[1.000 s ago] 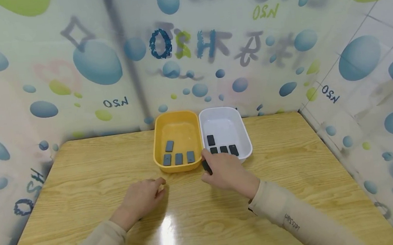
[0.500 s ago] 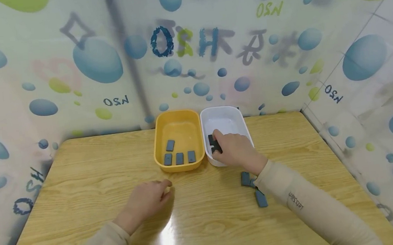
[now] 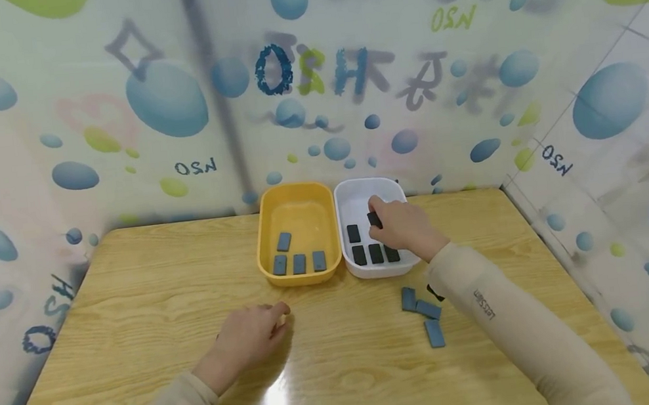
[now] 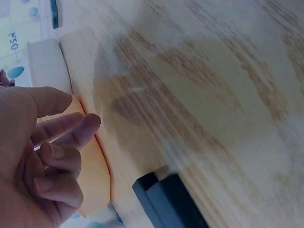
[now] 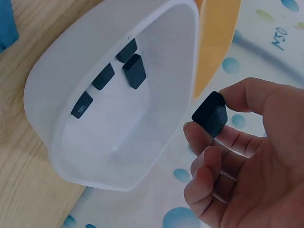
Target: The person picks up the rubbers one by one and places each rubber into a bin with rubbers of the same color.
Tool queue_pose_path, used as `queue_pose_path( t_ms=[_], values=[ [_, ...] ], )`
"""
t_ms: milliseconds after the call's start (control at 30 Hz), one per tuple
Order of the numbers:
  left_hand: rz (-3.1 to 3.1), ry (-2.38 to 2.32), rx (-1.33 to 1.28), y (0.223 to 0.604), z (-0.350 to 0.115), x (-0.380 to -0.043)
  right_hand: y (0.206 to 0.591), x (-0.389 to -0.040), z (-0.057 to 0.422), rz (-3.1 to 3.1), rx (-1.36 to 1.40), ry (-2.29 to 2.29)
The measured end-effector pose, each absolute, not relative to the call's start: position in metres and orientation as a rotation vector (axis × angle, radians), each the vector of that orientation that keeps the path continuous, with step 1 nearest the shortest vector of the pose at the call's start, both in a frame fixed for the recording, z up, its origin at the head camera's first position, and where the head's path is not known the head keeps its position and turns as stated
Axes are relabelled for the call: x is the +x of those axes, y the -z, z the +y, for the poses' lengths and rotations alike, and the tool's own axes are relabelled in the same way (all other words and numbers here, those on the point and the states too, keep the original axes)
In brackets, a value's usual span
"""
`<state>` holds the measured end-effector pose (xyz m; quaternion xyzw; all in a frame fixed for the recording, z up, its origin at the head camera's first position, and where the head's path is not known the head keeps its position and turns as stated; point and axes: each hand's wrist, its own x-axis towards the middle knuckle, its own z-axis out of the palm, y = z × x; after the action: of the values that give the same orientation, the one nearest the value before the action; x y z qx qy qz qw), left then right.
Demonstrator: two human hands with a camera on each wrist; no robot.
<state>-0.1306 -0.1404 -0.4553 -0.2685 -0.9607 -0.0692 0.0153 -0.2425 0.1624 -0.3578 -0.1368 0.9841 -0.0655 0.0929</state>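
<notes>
My right hand [image 3: 405, 225] pinches a small flat black rectangular block [image 5: 210, 114] between thumb and fingers, over the white bin [image 3: 353, 194]. Several black blocks [image 3: 358, 255] lie inside that bin, one behind a front row. To its left, touching or nearly so, stands the yellow bin [image 3: 297, 204] with several blue-grey blocks [image 3: 299, 264] in it. My left hand [image 3: 246, 339] rests at the table in front of the yellow bin, fingers loosely curled around nothing. Dark blocks [image 4: 168, 199] lie beside it in the left wrist view, cut off by the frame.
Three blue-grey blocks [image 3: 429, 309] lie on the wooden table [image 3: 344, 385] near the right forearm, in front of the white bin. A patterned wall [image 3: 176, 145] stands directly behind both bins, and another wall [image 3: 621, 198] runs along the right side.
My right hand has carried the black block from between the bins' fronts, rightward and back over the white bin. The loose blue-grey blocks came into sight. The left hand has barely shifted.
</notes>
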Motion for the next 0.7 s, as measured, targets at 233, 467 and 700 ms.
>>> queue_pose_path(
  t_ms=[233, 467, 700],
  values=[
    [-2.951, 0.216, -0.869, 0.458, -0.139, -0.127, 0.367, -0.268, 0.166, 2.822, -0.298, 0.255],
    [-3.003, 0.253, -0.886, 0.459, -0.133, -0.124, 0.376, -0.284, 0.159, 2.744, -0.226, 0.195],
    [-3.007, 0.276, -0.903, 0.46, -0.13, -0.122, 0.39, -0.296, 0.157, 2.7, -0.164, 0.205]
  ],
)
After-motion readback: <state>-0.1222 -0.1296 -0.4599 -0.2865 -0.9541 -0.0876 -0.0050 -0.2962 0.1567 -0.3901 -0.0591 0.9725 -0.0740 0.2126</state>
